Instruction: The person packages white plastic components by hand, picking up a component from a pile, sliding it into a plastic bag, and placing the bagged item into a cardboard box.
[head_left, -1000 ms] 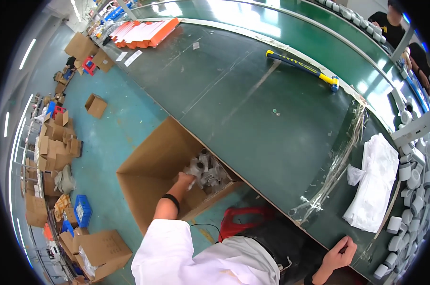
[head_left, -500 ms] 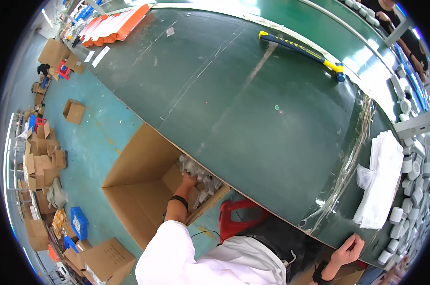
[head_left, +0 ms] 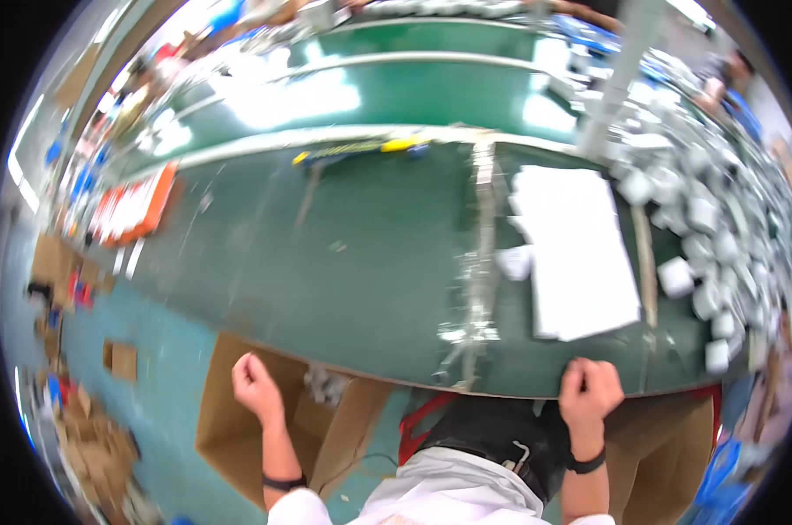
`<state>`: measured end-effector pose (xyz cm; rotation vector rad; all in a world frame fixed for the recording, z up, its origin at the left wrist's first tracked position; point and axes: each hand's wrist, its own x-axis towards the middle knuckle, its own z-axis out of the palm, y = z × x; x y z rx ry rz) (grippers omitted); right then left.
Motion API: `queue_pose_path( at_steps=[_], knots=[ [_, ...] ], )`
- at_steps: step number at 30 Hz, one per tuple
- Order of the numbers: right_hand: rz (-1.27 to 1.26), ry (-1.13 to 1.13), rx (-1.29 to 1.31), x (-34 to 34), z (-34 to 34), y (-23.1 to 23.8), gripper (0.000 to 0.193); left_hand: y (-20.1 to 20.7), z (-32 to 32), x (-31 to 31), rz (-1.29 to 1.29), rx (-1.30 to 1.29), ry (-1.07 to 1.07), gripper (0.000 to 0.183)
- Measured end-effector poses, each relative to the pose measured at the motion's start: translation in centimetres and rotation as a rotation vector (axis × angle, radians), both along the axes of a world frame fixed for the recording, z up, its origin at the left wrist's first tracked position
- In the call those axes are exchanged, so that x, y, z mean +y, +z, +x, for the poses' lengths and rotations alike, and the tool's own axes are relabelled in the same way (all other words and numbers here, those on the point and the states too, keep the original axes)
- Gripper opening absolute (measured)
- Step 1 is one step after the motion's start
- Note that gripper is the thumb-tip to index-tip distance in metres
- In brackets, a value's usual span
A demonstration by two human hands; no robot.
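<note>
Corrugated brown cardboard box sits open at lower left of the frame, below the near edge of the green table. Compared with the earlier frames I note a clear change: the left hand was down inside the box among the pale parts; it is now lifted above the box opening, curled into a loose fist. I cannot tell whether anything is inside that fist. The view has also swung, so the table now lies level across the middle of the frame.

Right hand, lower right, is curled closed over the near table edge, gripping it as before. Each wrist carries one dark band, two in all.

Counts: one open box; one cluster of small grey-white parts visible in its upper corner, blurred, too small to number. One white sheet lies flat on the table, rectangular, matte, right of centre. One strip of crinkled clear tape runs from the far side of the table to the near edge, glossy. One long yellow and dark tool lies at the far side. Many small white cube-like pieces are heaped at right; motion blur prevents a count.
</note>
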<state>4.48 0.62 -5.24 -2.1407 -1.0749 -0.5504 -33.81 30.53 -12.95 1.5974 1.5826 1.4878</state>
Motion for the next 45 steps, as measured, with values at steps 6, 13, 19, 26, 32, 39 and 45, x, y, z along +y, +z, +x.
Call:
queue_pose_path(
  at_steps=[6, 13, 19, 26, 32, 39, 45],
  knots=[
    [0.336, 0.161, 0.407, -4.9, 1.4, 1.9, 0.009, 8.7, 15.1, -4.5, 0.137, -0.047, -0.699, 0.020],
    [0.394, -0.357, 0.449, -15.3, 8.1, 5.8, 0.022, 7.8, 21.6, -5.8, -0.132, 0.098, -0.772, 0.016],
    [0.111, -0.671, 0.097, -24.9, 18.1, 7.5, 0.033, 7.8, 21.6, -6.0, -0.035, 0.199, -0.840, 0.015],
    [-0.462, -0.551, -0.013, -30.1, 23.6, 5.6, 0.052, 8.1, 21.6, -5.7, -0.030, 0.248, -0.805, 0.018],
    [-0.629, -0.451, -0.136, -30.2, 24.8, 5.0, 0.036, 8.0, 21.4, -5.8, -0.009, 0.235, -0.793, 0.015],
    [-0.405, -0.392, -0.421, -30.4, 20.1, 7.8, 0.030, 7.8, 21.5, -5.2, -0.063, 0.191, -0.826, 0.014],
    [0.277, -0.112, 0.318, -21.8, 12.9, 5.3, 0.034, 10.8, 22.6, -6.8, -0.076, 0.105, -0.887, 0.015]
  ],
)
